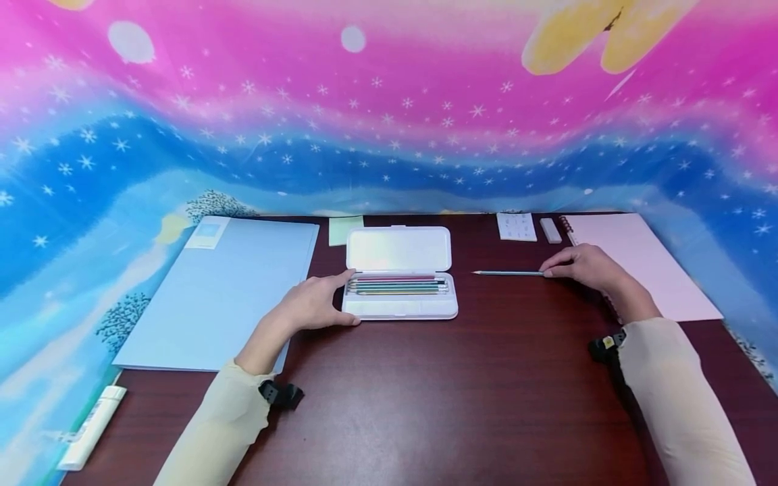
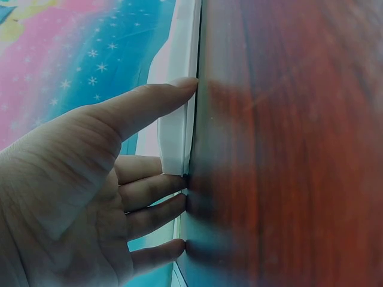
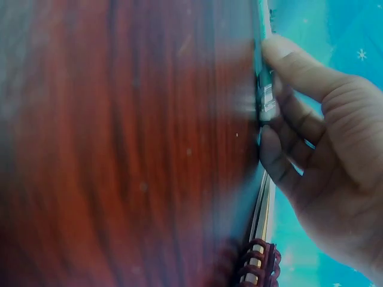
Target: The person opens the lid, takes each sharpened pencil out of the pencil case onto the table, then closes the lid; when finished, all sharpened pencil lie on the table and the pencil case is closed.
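Observation:
A white pencil case (image 1: 398, 310) lies with its lid (image 1: 398, 248) raised at the back. Several pencils (image 1: 398, 285) lie side by side inside. My left hand (image 1: 310, 302) holds the case's left end, thumb at the front corner and index finger toward the hinge. In the left wrist view, the thumb touches the case's front side (image 2: 178, 134), and the other fingertips are down by its end. To the right, my right hand (image 1: 586, 268) pinches the rear end of a single pencil (image 1: 507, 273), whose tip points left toward the case.
A blue folder (image 1: 243, 290) lies on the left and a pink spiral notebook (image 1: 656, 270) on the right. Near the back are a green paper (image 1: 345, 229), a white printed card (image 1: 516, 227) and an eraser (image 1: 550, 231). A white tube-like object (image 1: 94, 428) sits front left.

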Motion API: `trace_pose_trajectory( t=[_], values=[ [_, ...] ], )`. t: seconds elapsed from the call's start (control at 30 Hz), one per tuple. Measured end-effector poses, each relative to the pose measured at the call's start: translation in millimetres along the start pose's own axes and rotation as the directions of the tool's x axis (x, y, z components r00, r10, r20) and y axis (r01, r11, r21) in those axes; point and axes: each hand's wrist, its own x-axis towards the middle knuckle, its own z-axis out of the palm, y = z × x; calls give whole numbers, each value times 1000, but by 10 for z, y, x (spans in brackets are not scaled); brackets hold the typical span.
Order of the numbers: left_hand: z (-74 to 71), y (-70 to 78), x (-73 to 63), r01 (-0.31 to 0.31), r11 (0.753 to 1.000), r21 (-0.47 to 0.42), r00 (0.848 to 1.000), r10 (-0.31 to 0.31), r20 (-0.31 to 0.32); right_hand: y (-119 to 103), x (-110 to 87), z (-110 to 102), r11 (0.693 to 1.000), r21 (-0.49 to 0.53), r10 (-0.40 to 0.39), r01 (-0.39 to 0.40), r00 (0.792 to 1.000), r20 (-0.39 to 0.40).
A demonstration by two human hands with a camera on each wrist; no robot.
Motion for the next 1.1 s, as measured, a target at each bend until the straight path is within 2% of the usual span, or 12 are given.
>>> trace_pose_trajectory(
  t=[0.37,0.5,0.6,0.7,0.9,1.1],
  values=[
    [-4,2,-3,9,1000,-3,1000,-9,3,-44,-8,-28,999,-26,-30,30,999,-16],
    [7,3,-5,15,1000,-5,1000,-15,4,-185,-39,-54,998,-29,-62,61,997,-52],
    [11,2,-8,21,1000,-1,1000,-21,4,-361,-27,-25,992,-54,-119,116,991,-62],
    [15,6,-10,28,1000,4,1000,-28,4,-565,12,63,975,-95,-206,200,976,-65],
    [28,29,-7,36,999,9,999,-36,-6,-973,113,343,929,-129,-361,348,928,-93],
    [27,51,-26,46,999,25,999,-46,-6,-1360,195,603,891,-121,-444,438,895,-28]
  ],
)
